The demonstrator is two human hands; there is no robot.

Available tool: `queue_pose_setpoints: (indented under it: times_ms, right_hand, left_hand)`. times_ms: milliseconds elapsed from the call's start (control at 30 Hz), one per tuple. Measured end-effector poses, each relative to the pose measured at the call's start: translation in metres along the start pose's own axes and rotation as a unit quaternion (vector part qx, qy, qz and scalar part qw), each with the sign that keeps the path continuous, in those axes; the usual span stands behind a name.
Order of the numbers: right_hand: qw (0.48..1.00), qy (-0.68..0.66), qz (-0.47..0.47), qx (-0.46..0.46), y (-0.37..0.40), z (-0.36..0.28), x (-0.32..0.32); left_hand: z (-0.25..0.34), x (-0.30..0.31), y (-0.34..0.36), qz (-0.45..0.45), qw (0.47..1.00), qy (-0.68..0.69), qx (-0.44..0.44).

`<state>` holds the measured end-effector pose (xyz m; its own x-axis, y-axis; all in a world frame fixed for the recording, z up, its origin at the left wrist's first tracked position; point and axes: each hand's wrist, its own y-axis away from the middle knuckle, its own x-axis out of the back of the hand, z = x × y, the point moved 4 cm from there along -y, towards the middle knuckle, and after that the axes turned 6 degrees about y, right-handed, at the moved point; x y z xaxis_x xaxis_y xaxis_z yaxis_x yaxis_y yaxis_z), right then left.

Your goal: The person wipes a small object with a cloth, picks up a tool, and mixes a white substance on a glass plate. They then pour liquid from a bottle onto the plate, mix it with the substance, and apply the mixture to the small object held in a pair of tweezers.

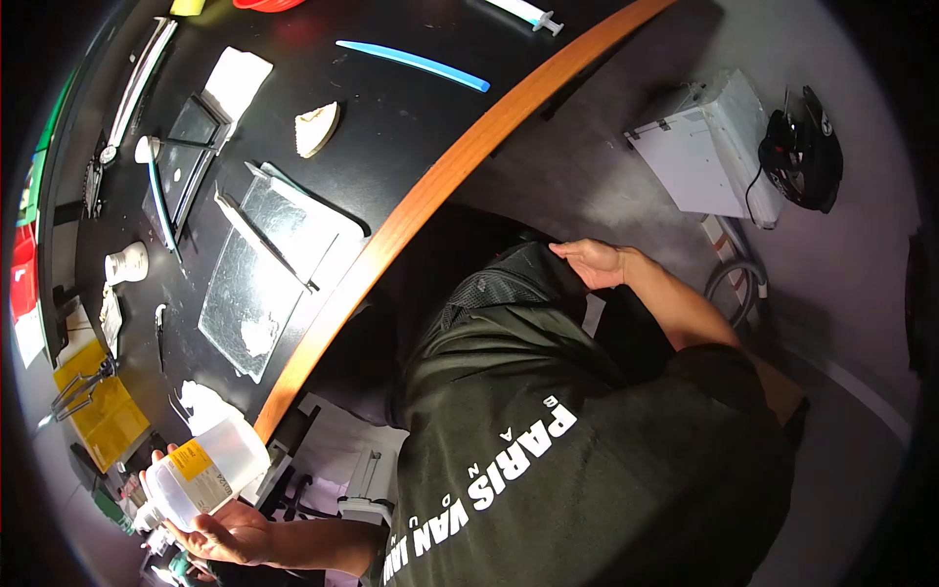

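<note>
My left hand is closed around a translucent plastic bottle with a yellow and white label, held tilted at the table's near left corner. The neck end of the bottle points to the lower left. Some fingers are behind the bottle and the thumb lies in front. My right hand rests by my dark-clothed lap, away from the table, fingers extended close together, with no object visible in it. Close to the bottle lies crumpled white tissue. A clear plate carries a thin metal spatula-like tool.
On the black table are a cream dental cast, a blue strip, a syringe, a white jar and a yellow sheet. A wooden edge borders it. On the floor stands a white box.
</note>
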<state>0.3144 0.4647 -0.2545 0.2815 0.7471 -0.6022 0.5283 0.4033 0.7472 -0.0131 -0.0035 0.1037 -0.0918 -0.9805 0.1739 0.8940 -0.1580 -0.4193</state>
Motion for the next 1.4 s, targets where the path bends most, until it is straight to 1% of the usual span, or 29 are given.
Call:
queue_pose_setpoints:
  times_ms: [67,167,267,367,400,467,533,700,767,833,867,933,967,1000,1033,1067,1100,1133,1167,1200,1233,1267,1300,1333,1367,1400]
  right_hand:
    - [1.000,0.001,-0.019,0.022,0.007,-0.007,-0.006]
    - [0.998,0.011,0.011,0.055,0.019,-0.026,-0.026]
    - [0.996,0.039,0.017,0.075,0.025,-0.038,-0.039]
    - [0.992,0.070,0.057,0.085,0.034,-0.050,-0.057]
    - [0.989,0.088,0.077,0.088,0.037,-0.053,-0.064]
    - [0.980,0.124,0.119,0.098,0.044,-0.059,-0.074]
    - [0.976,0.138,0.127,0.107,0.045,-0.059,-0.077]
    - [0.967,0.173,0.130,0.137,0.052,-0.062,-0.086]
    - [0.964,0.180,0.133,0.140,0.054,-0.063,-0.089]
    - [0.963,0.187,0.133,0.140,0.053,-0.062,-0.088]
    - [0.963,0.191,0.132,0.140,0.051,-0.061,-0.087]
    - [0.950,0.223,0.174,0.131,0.050,-0.057,-0.080]
    - [0.942,0.247,0.187,0.131,0.046,-0.058,-0.078]
    - [0.950,0.210,0.206,0.103,0.043,-0.055,-0.075]
    - [0.948,0.196,0.240,0.079,0.038,-0.052,-0.074]
    - [0.946,0.194,0.250,0.075,0.010,-0.020,-0.032]
    - [0.927,0.246,0.282,0.023,0.014,-0.021,-0.033]
    - [0.917,0.249,0.310,-0.024,0.013,-0.020,-0.033]
    - [0.886,0.304,0.350,-0.003,0.006,-0.014,-0.022]
    - [0.890,0.337,0.304,-0.028,0.014,-0.031,-0.039]
    - [0.863,0.359,0.356,0.008,0.019,-0.040,-0.051]
    - [0.855,0.405,0.320,-0.040,0.010,-0.036,-0.025]
    - [0.799,0.496,0.340,0.010,0.006,-0.038,-0.013]
    - [0.724,0.581,0.369,0.054,0.002,-0.040,-0.002]
    - [0.655,0.634,0.396,0.108,0.015,-0.057,-0.023]
    - [0.693,0.619,0.352,0.109,0.026,-0.080,-0.054]
  left_hand:
    - [0.000,-0.001,-0.002,0.001,1.000,-0.013,0.000]
    - [-0.003,-0.003,-0.004,-0.018,0.999,0.039,0.005]
    - [-0.009,-0.003,-0.006,-0.017,1.000,0.019,-0.013]
    - [-0.009,-0.005,-0.002,-0.011,1.000,0.008,-0.024]
    - [-0.007,-0.007,-0.002,-0.029,0.999,0.011,-0.027]
    - [-0.007,-0.002,0.001,-0.024,0.999,0.010,-0.021]
    - [-0.008,0.001,0.002,-0.020,0.999,0.025,-0.019]
    - [-0.026,0.030,0.002,0.010,1.000,0.013,-0.021]
    - [-0.026,0.027,0.001,0.014,0.999,0.019,-0.023]
    - [-0.024,0.019,0.002,0.018,0.999,0.028,-0.028]
    - [-0.022,0.012,0.002,-0.001,0.999,0.038,-0.015]
    - [-0.015,-0.001,0.004,-0.031,0.998,0.056,0.005]
    - [-0.014,-0.006,0.004,-0.033,0.997,0.070,0.000]
    - [-0.016,-0.004,0.005,-0.030,0.998,0.053,-0.004]
    - [-0.016,0.000,0.005,-0.022,0.999,0.030,-0.007]
    - [-0.013,-0.003,0.002,-0.036,0.999,0.035,-0.017]
    - [-0.011,-0.009,-0.002,-0.049,0.998,0.038,-0.026]
    - [-0.010,-0.010,-0.005,-0.028,0.999,0.023,-0.036]
    - [-0.010,-0.008,-0.009,-0.009,0.999,0.010,-0.043]
    - [-0.006,-0.006,-0.015,0.000,0.999,-0.024,-0.044]
    - [-0.002,-0.003,-0.024,0.008,0.998,-0.055,-0.043]
    - [-0.001,0.002,-0.032,0.020,0.997,-0.066,-0.045]
    - [-0.002,0.007,-0.040,0.030,0.996,-0.073,-0.046]
    - [-0.003,0.013,-0.052,0.051,0.995,-0.076,-0.048]
    - [-0.007,0.019,-0.064,0.068,0.994,-0.077,-0.048]
    - [-0.016,0.030,-0.079,0.081,0.993,-0.073,-0.036]
